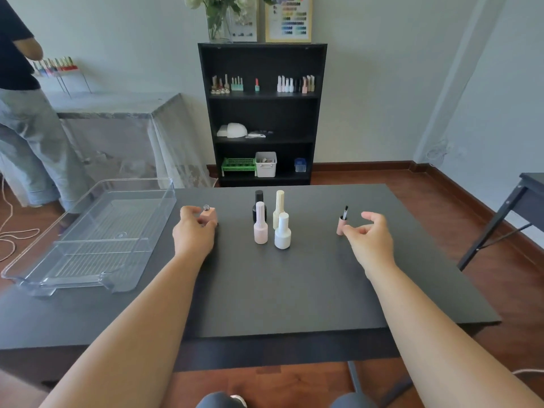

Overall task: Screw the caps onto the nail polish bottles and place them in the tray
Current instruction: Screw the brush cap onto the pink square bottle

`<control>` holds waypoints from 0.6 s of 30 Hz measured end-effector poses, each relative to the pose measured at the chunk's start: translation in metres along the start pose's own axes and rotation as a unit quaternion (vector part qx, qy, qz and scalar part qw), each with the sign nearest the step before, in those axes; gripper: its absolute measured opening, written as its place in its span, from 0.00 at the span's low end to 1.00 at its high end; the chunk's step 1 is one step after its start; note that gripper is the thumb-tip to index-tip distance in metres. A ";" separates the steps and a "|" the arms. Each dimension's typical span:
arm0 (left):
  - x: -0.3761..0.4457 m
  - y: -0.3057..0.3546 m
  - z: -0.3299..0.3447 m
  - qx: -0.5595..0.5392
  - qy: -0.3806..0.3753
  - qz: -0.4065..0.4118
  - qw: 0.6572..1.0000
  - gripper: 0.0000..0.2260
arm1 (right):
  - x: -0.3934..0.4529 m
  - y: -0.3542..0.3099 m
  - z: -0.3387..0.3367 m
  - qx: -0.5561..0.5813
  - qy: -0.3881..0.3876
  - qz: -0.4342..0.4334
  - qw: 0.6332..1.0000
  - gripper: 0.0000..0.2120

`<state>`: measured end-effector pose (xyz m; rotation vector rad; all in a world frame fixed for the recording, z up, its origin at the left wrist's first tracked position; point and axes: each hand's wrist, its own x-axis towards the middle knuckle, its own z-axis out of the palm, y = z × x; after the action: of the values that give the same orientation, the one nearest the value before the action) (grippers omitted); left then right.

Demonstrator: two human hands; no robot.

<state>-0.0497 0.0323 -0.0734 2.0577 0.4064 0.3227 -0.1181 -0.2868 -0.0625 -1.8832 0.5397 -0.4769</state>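
Observation:
An open peach nail polish bottle (210, 217) stands on the black table, left of centre, and my left hand (192, 232) is wrapped around it. Its peach cap (341, 225) stands upside down at the right, brush pointing up. My right hand (369, 240) is beside the cap with the thumb tip at its base and the fingers apart. Several capped bottles stand grouped in the middle: black (259, 205), cream (279, 206), pink (260, 226) and white (283, 234). The clear plastic tray (101, 254) sits at the table's left with nothing in it.
A black shelf unit (262, 69) with more bottles stands against the far wall. A person (26, 136) stands at the left beside a cloth-covered table (117, 113). A second dark table (530, 184) juts in at the right. A cable (11, 234) lies on the floor left.

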 end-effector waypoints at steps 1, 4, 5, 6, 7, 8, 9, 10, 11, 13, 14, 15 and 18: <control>-0.003 0.001 0.000 -0.002 0.004 0.009 1.000 0.12 | 0.003 0.003 0.001 -0.030 -0.019 0.004 0.999 0.26; -0.018 0.005 -0.002 -0.056 0.025 0.034 0.998 0.07 | 0.011 0.005 0.008 -0.081 -0.044 -0.009 0.996 0.21; -0.024 0.007 -0.003 -0.095 0.030 0.035 0.994 0.07 | 0.012 0.003 0.011 -0.092 -0.045 -0.018 0.995 0.15; -0.029 0.009 -0.005 -0.141 0.028 0.035 0.989 0.09 | 0.013 0.002 0.013 -0.102 -0.042 -0.027 0.994 0.09; -0.035 0.011 -0.006 -0.186 0.020 0.037 0.982 0.11 | 0.013 0.002 0.014 -0.107 -0.039 -0.036 0.993 0.06; -0.040 0.014 -0.008 -0.224 0.007 0.041 0.974 0.13 | 0.012 0.002 0.015 -0.104 -0.037 -0.041 0.993 0.06; -0.047 0.017 -0.009 -0.254 -0.007 0.052 0.966 0.13 | 0.010 0.001 0.015 -0.091 -0.037 -0.044 0.994 0.06; -0.055 0.020 -0.009 -0.275 -0.020 0.070 0.959 0.12 | 0.006 0.000 0.015 -0.071 -0.043 -0.047 0.995 0.07; -0.064 0.023 -0.009 -0.288 -0.031 0.090 0.953 0.11 | 0.000 -0.002 0.015 -0.048 -0.052 -0.055 0.996 0.07; -0.082 0.028 -0.007 -0.304 -0.050 0.118 0.944 0.10 | -0.013 -0.008 0.014 -0.003 -0.086 -0.079 0.993 0.07; -0.092 0.029 -0.006 -0.306 -0.061 0.124 0.942 0.10 | -0.020 -0.011 0.013 0.016 -0.106 -0.093 0.990 0.08; -0.100 0.029 -0.005 -0.304 -0.072 0.126 0.941 0.09 | -0.027 -0.014 0.012 0.024 -0.121 -0.109 0.986 0.10; -0.120 0.026 -0.003 -0.313 -0.109 0.125 0.935 0.08 | -0.047 -0.021 0.000 0.011 -0.116 -0.148 0.982 0.12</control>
<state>-0.1563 -0.0270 -0.0570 1.4883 -0.0979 0.3218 -0.1530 -0.2531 -0.0466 -1.9752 0.0981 -0.4451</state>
